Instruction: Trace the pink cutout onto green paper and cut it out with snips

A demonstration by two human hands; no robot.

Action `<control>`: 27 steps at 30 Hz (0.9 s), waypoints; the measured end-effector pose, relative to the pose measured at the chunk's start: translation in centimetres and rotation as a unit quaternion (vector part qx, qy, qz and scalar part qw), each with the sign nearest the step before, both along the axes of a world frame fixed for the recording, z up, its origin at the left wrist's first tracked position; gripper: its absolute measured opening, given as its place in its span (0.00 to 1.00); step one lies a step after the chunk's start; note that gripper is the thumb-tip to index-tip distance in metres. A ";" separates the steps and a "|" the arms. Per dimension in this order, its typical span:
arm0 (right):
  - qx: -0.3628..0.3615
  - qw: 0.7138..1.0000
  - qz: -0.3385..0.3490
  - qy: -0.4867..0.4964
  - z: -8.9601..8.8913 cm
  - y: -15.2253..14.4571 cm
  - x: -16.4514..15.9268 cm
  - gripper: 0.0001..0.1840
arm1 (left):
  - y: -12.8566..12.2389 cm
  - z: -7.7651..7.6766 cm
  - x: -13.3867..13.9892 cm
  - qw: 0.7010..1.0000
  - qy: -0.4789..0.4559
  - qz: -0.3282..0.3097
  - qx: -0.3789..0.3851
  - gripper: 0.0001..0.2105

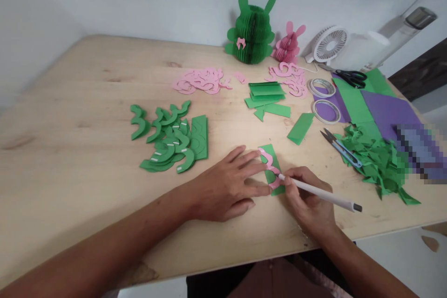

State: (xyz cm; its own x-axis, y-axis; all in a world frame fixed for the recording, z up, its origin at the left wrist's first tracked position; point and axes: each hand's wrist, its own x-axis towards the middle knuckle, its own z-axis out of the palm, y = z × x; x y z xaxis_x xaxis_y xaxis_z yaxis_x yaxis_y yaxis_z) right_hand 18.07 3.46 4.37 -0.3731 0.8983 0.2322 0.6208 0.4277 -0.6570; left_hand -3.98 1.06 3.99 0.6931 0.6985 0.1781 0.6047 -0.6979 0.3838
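Note:
My left hand lies with fingers spread, its fingertips pressing a pink wavy paper template onto a green paper strip. In my right hand is a white pen, its tip touching the template's edge. Left of my left hand lie a pile of green curved paper cutouts and a green folded card with drawn outlines. Beyond my hands are a green paper piece and a stack of folded green strips.
Pink paper cutouts lie farther back, near a green paper rabbit and a pink paper rabbit. To the right are tape rolls, thread snips, green scraps, black-handled scissors, purple paper and a white fan.

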 end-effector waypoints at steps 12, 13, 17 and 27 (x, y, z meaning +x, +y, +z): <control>-0.003 1.000 -0.004 0.000 -0.2 -0.1 0.2 0.06 | 0.0 -0.1 0.0 1.000 -0.003 0.002 0.001 0.19; -0.002 1.000 -0.004 0.001 -0.1 -0.1 0.1 0.06 | 0.0 -0.2 0.0 1.000 -0.001 0.001 -0.001 0.19; 0.004 1.000 -0.001 -0.003 -0.1 -0.1 0.1 0.06 | 0.0 -0.1 0.0 1.000 0.003 0.002 -0.003 0.19; 0.005 1.000 0.001 -0.004 -0.2 0.0 0.2 0.07 | 0.0 -0.1 0.0 1.000 -0.001 0.000 -0.002 0.19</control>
State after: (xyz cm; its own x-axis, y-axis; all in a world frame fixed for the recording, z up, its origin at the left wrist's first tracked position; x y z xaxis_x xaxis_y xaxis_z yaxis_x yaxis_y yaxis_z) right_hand 18.32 3.42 4.22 -0.3775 0.8951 0.2373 0.6250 0.4354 -0.6480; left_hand -4.01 1.07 3.86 0.6927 0.6991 0.1775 0.6035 -0.6966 0.3881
